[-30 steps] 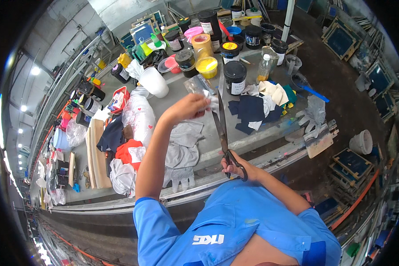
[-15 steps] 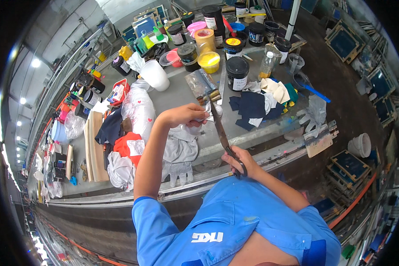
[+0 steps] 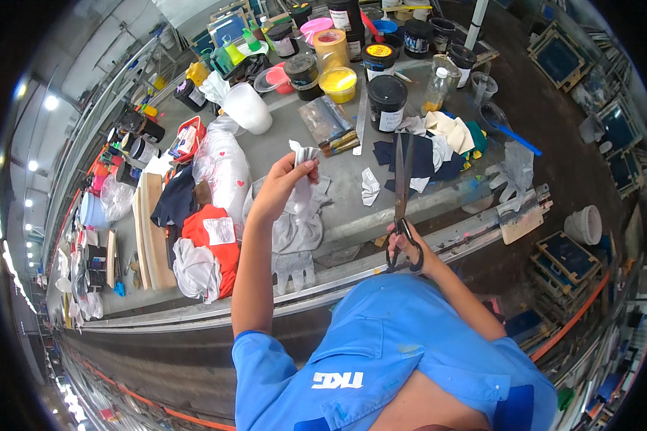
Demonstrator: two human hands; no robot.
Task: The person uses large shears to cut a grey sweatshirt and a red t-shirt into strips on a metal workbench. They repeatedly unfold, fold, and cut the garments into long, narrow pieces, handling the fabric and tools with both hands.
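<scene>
My left hand pinches a strip of white cloth above some grey gloves and cloths. In my right hand are large dark scissors, blades pointing up, held away from the white cloth, over dark fabric pieces. A small white scrap lies on the grey table between the hands. A brush bundle and clear packet lie beyond them.
Ink tubs, containers and a clear bottle crowd the back. On the left are a wrapped bundle, wooden boards and red cloth. A blue-handled tool and glove are at right; screen frames stand beyond.
The scissors have moved rightward, away from the white cloth, their blades swung more upright. My left hand has moved left with the cloth, and a small white scrap now shows on the table.
</scene>
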